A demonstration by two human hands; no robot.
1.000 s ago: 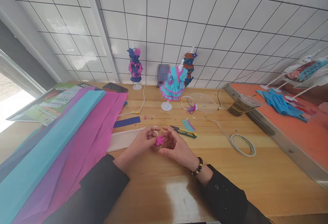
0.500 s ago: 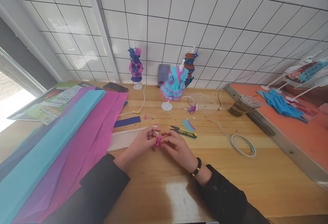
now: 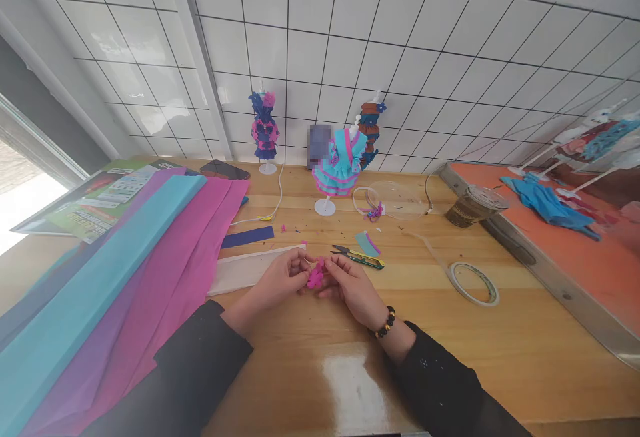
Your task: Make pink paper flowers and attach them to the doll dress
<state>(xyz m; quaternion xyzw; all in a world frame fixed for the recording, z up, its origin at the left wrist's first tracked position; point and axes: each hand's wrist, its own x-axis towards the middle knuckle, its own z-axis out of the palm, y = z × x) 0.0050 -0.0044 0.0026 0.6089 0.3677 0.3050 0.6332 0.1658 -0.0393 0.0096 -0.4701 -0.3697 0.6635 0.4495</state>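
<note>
Head view shows a small bright pink flower, its petals rounded and thin, up above the wooden table between both hands. The left hand grips it at one side; the right hand pinches its upper edge. Nearby lie green-handled snips.

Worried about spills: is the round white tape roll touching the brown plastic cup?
Apart: the head view shows wooden tabletop between tape roll and cup.

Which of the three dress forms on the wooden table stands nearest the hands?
The turquoise form, trimmed in pink: it stands in front; the navy form and brown form stand nearer the wall.
</note>
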